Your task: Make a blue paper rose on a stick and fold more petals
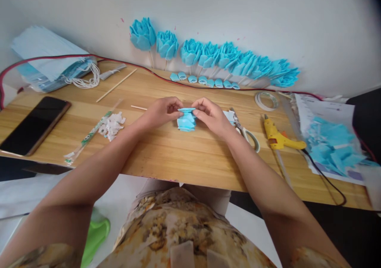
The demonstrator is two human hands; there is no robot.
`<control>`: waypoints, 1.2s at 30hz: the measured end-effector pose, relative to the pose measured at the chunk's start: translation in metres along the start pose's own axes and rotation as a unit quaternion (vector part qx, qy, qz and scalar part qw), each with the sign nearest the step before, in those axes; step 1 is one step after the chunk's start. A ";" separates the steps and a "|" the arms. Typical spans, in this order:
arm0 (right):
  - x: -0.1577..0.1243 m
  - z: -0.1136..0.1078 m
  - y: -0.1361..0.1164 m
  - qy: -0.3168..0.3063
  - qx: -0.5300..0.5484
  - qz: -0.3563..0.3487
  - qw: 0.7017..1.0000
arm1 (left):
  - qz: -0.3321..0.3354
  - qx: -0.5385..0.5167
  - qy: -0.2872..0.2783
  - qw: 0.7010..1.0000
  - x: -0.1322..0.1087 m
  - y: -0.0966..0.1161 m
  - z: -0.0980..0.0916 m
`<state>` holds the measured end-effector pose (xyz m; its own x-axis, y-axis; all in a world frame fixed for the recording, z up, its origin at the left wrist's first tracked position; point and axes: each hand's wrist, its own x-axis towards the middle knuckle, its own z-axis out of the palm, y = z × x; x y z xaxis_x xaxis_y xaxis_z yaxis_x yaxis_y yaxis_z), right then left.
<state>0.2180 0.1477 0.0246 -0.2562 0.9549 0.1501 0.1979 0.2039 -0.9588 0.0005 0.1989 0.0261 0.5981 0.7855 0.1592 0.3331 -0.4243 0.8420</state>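
My left hand (pixel 164 111) and my right hand (pixel 208 115) pinch the two ends of a folded blue strip (pixel 187 121), which looks like pleated fabric or paper, over the middle of the desk. Its folds hang down between my fingers. Beside my right hand lie scissors (pixel 248 135), with a small pale blue piece (pixel 229 116) partly hidden near the blades. A thin wooden stick (pixel 138 107) lies just left of my left hand.
Several blue flowers on sticks (pixel 190 53) lean on the wall behind small blue rolls (pixel 202 80). A yellow glue gun (pixel 276 137), tape roll (pixel 266 101) and blue pieces (pixel 335 145) lie right. A phone (pixel 35 125), white scraps (pixel 112 126) and face masks (pixel 55 55) lie left.
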 end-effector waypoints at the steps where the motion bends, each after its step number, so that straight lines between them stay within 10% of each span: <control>1: -0.001 0.000 -0.001 -0.005 0.002 0.000 1.000 | 0.002 0.002 0.000 1.000 0.000 0.000 0.000; 13: -0.004 -0.015 -0.015 -0.002 -0.286 -0.254 0.924 | 0.017 0.027 0.013 0.999 -0.002 0.001 -0.002; 36: -0.002 -0.012 -0.005 -0.015 -0.350 -0.269 0.897 | 0.084 0.044 0.064 0.993 -0.004 0.013 -0.004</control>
<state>0.2292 0.1472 0.0325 -0.5162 0.6742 0.5282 0.5817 0.7287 -0.3616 -0.0006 0.1917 0.0378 0.5557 0.7482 0.3626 0.3015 -0.5878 0.7507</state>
